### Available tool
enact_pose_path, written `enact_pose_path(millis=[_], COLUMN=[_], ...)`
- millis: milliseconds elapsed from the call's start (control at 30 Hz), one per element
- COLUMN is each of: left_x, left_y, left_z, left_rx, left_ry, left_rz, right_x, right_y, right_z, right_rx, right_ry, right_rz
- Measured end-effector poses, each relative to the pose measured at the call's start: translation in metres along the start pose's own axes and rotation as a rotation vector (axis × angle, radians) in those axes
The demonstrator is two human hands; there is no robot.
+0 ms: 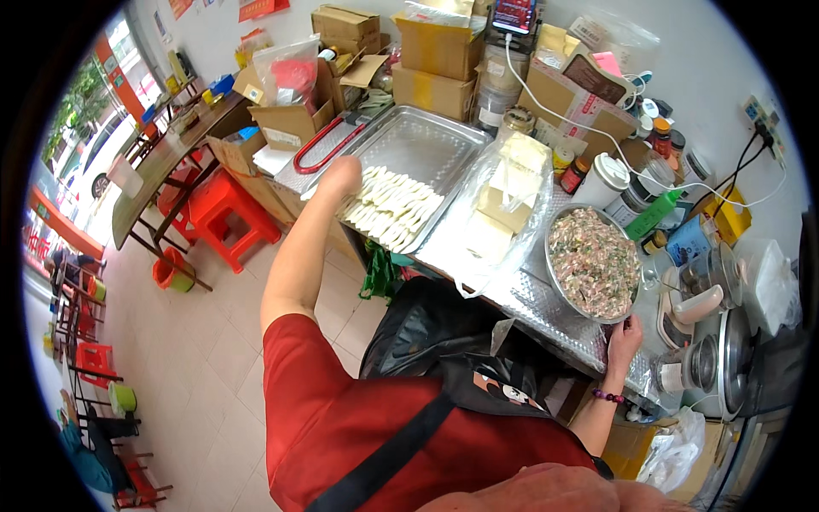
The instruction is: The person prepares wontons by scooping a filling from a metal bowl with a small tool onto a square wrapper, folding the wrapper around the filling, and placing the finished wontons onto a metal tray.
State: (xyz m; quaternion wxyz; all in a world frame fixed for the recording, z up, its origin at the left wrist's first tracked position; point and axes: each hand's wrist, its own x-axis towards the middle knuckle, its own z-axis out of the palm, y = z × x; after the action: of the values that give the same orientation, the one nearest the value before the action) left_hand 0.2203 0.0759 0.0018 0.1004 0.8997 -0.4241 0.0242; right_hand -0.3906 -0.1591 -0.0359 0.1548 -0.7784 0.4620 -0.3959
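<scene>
My left hand is at the left edge of a metal tray, beside rows of pale folded dumplings. Its fingers are turned away, so whatever they may hold is hidden. Close below the rim of a metal bowl is my right hand, with its fingers curled. Whether it grips the rim cannot be made out. Minced meat with chopped greens fills the bowl. Between tray and bowl, stacks of pale yellow dough wrappers lie in a clear plastic bag.
A red U-shaped lock lies left of the tray. Cardboard boxes and a phone with a white cable stand behind. Jars, a white lidded cup and a green bottle crowd the right. Red stools stand left.
</scene>
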Motion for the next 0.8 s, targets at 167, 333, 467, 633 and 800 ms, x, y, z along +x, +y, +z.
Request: enact_pose_path(millis=[167, 333, 467, 633, 800], left_x=[-0.006, -0.038, -0.057, -0.09, -0.076], left_y=[0.024, 0.061, 0.134, 0.212, 0.221], left_z=[-0.008, -0.025, -0.035, -0.029, 0.007], left_rx=[0.015, -0.006, -0.52, -0.638, -0.4], left_ry=[-0.022, 0.46, 0.435, 0.044, -0.158], left_rz=[0.042, 0.222, 0.49, 0.714, 0.797], right_x=[-0.002, -0.002, -0.003, -0.004, -0.003], right_y=[0.003, -0.006, -0.001, 0.007, 0.002], right_z=[-0.002, -0.001, -0.001, -0.001, 0.001], right_rx=[-0.014, 0.063, 0.063, 0.069, 0.088], right_ry=[0.014, 0.005, 0.034, 0.031, 0.038], right_rz=[0.012, 0.016, -0.016, 0.001, 0.01])
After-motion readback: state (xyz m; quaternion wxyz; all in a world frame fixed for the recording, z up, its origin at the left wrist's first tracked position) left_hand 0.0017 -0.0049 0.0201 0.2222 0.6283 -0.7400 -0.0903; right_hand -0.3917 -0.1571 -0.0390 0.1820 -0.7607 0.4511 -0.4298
